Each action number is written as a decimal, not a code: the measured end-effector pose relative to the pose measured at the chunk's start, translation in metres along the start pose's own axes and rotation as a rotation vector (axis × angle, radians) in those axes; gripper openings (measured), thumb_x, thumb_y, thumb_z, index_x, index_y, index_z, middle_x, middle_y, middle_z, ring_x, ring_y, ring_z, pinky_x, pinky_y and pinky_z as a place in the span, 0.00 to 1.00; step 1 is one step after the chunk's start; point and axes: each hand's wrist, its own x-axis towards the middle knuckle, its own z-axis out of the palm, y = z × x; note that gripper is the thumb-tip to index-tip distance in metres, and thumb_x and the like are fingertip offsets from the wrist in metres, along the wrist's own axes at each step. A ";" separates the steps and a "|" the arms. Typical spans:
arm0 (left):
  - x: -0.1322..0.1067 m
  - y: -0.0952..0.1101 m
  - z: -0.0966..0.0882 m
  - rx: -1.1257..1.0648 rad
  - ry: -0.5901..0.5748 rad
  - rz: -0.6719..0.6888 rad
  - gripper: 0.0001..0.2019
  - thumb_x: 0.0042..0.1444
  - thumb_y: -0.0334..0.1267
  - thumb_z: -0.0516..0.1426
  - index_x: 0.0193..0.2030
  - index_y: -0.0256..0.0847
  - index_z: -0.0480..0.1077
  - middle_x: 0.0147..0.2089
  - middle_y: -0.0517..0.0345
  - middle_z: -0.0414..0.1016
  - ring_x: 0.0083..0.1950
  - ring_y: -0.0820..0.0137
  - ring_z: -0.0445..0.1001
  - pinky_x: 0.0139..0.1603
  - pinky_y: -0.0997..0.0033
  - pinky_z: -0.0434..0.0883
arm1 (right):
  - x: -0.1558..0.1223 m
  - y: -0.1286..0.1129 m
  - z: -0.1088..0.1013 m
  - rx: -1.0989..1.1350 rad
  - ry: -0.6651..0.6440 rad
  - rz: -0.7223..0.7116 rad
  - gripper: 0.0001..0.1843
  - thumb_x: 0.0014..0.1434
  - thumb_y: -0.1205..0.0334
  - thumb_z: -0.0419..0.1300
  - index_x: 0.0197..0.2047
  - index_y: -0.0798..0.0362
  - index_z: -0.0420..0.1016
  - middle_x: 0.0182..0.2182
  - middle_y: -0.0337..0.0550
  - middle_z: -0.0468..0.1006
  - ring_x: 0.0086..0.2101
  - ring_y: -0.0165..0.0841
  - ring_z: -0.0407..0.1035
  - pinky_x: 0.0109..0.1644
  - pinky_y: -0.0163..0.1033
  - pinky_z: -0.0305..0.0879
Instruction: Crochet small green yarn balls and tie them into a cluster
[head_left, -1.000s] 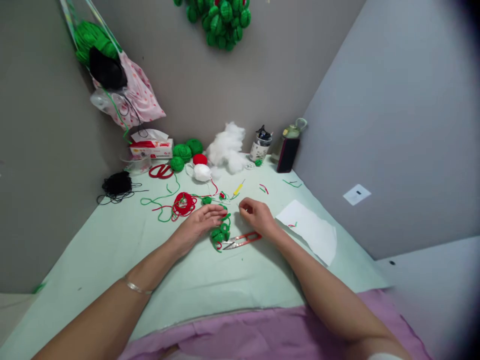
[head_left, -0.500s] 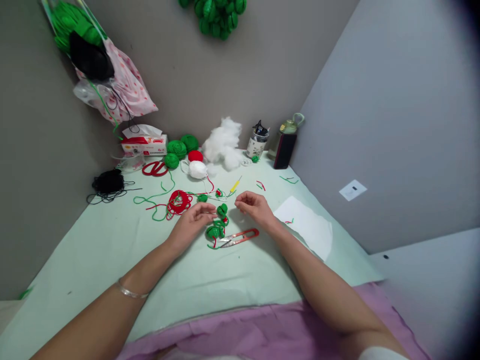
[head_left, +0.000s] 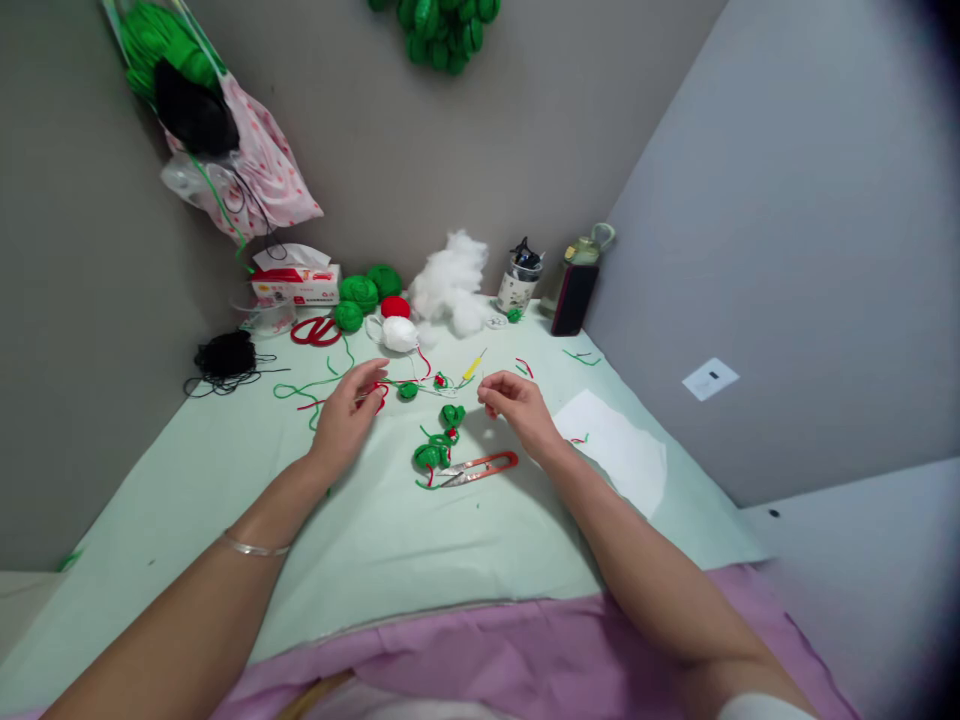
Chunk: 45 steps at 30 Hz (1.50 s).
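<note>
My left hand point(head_left: 347, 412) hovers at the red yarn point(head_left: 383, 396), covering most of it, its fingers and thumb apart. My right hand point(head_left: 517, 405) is closed in a pinch above the table; anything between the fingertips is too small to make out. Between the hands lie small green crocheted pieces point(head_left: 431, 456) with red bits and loose yarn tails, and another green piece point(head_left: 452, 415) just behind. Orange-handled thread snips point(head_left: 487, 463) rest against them. A small green ball point(head_left: 407, 391) and a yellow-handled hook point(head_left: 472, 368) lie farther back.
Along the back stand a tissue box point(head_left: 300, 285), green yarn balls point(head_left: 358, 294), white stuffing point(head_left: 454, 285), a pen cup point(head_left: 517, 285) and a phone point(head_left: 575, 300) before a bottle. Red scissors point(head_left: 316, 331) and black yarn point(head_left: 225, 355) lie left; white paper point(head_left: 619, 460) lies right.
My left hand has moved left and back, away from the green pieces to the red yarn. My right hand stays pinched, with little movement. The view has shifted slightly.
</note>
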 end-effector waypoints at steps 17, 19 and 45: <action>0.000 -0.015 0.004 0.288 -0.133 0.180 0.09 0.53 0.34 0.62 0.42 0.44 0.73 0.46 0.49 0.76 0.59 0.50 0.68 0.67 0.42 0.59 | 0.000 0.011 0.003 0.015 -0.074 0.009 0.12 0.52 0.54 0.69 0.32 0.52 0.75 0.24 0.35 0.75 0.23 0.26 0.63 0.30 0.36 0.60; 0.000 -0.012 0.003 0.228 -0.108 0.146 0.13 0.50 0.35 0.64 0.44 0.45 0.74 0.44 0.52 0.77 0.55 0.51 0.70 0.65 0.44 0.61 | 0.000 0.010 0.002 0.023 -0.069 0.011 0.12 0.51 0.54 0.70 0.32 0.52 0.75 0.24 0.35 0.75 0.23 0.26 0.63 0.30 0.36 0.60; -0.029 0.033 0.031 -0.422 -0.417 -0.302 0.22 0.57 0.56 0.63 0.46 0.40 0.70 0.29 0.57 0.80 0.29 0.67 0.77 0.27 0.72 0.66 | -0.033 -0.013 0.026 0.171 -0.552 -0.032 0.09 0.56 0.53 0.71 0.34 0.50 0.83 0.58 0.46 0.75 0.33 0.28 0.76 0.39 0.39 0.74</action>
